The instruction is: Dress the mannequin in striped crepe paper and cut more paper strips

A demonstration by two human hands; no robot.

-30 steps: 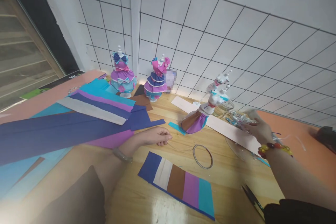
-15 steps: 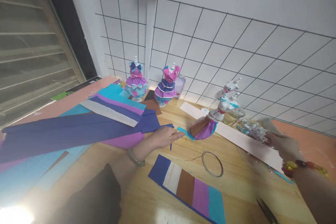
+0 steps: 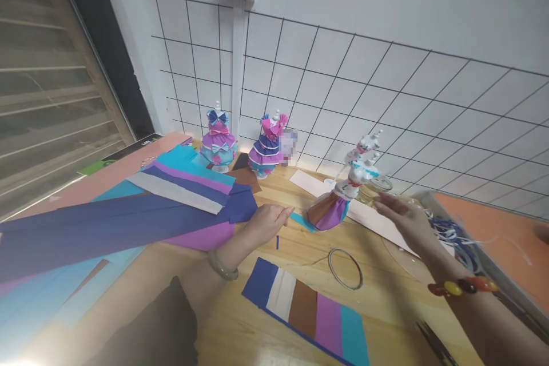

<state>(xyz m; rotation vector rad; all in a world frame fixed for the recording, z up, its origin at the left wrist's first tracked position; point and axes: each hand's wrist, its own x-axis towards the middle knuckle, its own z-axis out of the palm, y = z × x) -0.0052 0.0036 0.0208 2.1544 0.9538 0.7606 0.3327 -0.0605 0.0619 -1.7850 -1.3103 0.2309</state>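
Observation:
My left hand (image 3: 268, 222) rests on the wooden table (image 3: 240, 331), fingers drawn together and pointing right, their tips just short of a teal paper strip (image 3: 302, 221). What they pinch, if anything, is hidden. A short blue strip (image 3: 277, 242) lies just below the hand. My right hand (image 3: 403, 217) hovers with fingers stretched out over a long white strip (image 3: 364, 214), fingertips near a tipped mannequin in a brown and purple paper skirt (image 3: 330, 211). A wire ring (image 3: 345, 269) lies between my hands.
A striped paper card (image 3: 306, 311) lies near the front edge, scissors (image 3: 433, 343) at lower right. Two dressed mannequins (image 3: 218, 140) (image 3: 268, 146) stand by the grid wall. Crepe sheets (image 3: 128, 217) cover the left. A blurred tray of ribbon scraps (image 3: 454, 234) and an orange sheet (image 3: 493, 217) are right.
My right hand let go of the ribbon scraps and swung left over the white strip, fingers spread. My left hand stayed near the teal strip. The camera tilted slightly.

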